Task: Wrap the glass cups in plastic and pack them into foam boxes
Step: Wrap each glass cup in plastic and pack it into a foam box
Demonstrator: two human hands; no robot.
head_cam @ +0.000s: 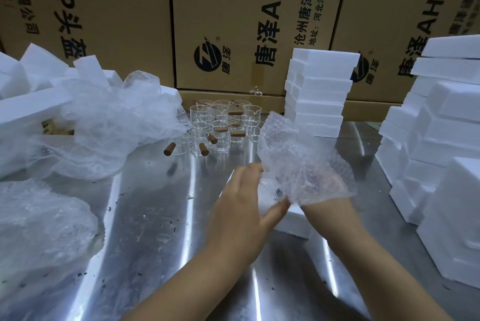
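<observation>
Over the steel table (155, 217), my right hand (324, 185) is draped by a sheet of bubble wrap (293, 149) that it holds from beneath. My left hand (239, 206) faces it, fingers and thumb curved round a clear glass cup (270, 191) that shows only faintly against the wrap's edge. Just under my hands lies a white foam box (296, 224), mostly hidden. Several more glass cups (223, 123) stand in a cluster at the back of the table, with brown corks (169, 149) lying among them.
A stack of foam boxes (319, 95) rises behind the wrap, with taller foam stacks (441, 144) along the right edge. On the left a thin plastic bag (104, 123) holds foam pieces, and a bubble wrap pile (39, 230) lies near me. Cardboard cartons (233, 22) wall the back.
</observation>
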